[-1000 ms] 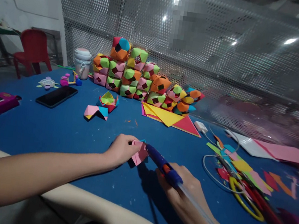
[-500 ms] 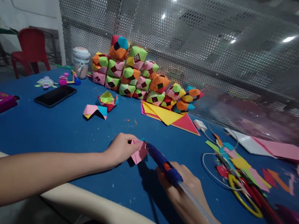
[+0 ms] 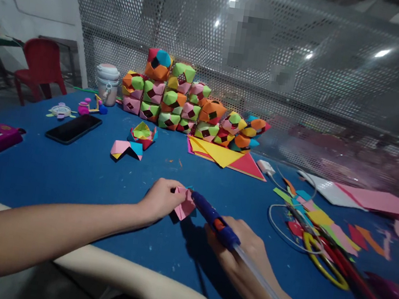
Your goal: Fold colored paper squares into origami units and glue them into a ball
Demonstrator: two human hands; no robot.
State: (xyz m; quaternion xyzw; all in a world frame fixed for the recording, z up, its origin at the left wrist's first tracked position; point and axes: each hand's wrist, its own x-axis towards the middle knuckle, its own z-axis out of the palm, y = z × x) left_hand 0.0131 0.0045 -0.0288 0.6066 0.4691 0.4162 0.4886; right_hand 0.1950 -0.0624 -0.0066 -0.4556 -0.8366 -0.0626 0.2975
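Between the thumb and fingers of my left hand [image 3: 161, 200] is a small folded pink paper piece [image 3: 184, 207], with a bit of blue showing at its top edge. My right hand [image 3: 239, 247] is wrapped round a blue glue gun [image 3: 214, 219] with an orange part and a clear glue stick out of its back. The gun's tip is at the upper right edge of the pink paper; whether they touch I cannot tell. A pink, blue and yellow folded piece [image 3: 127, 149] lies beyond my left hand.
Stacked folded-paper blocks [image 3: 172, 101] stand along the mesh at the back. A phone [image 3: 73, 128] and a jar [image 3: 107, 84] are at left. Coloured sheets [image 3: 226, 156] lie behind my hands; scissors [image 3: 327, 266], paper scraps [image 3: 319, 217] and a white cable [image 3: 274, 224] are at right.
My right hand and the glue gun have shifted slightly left, bringing the tip nearer over the pink paper's edge. My left hand has stayed almost still.
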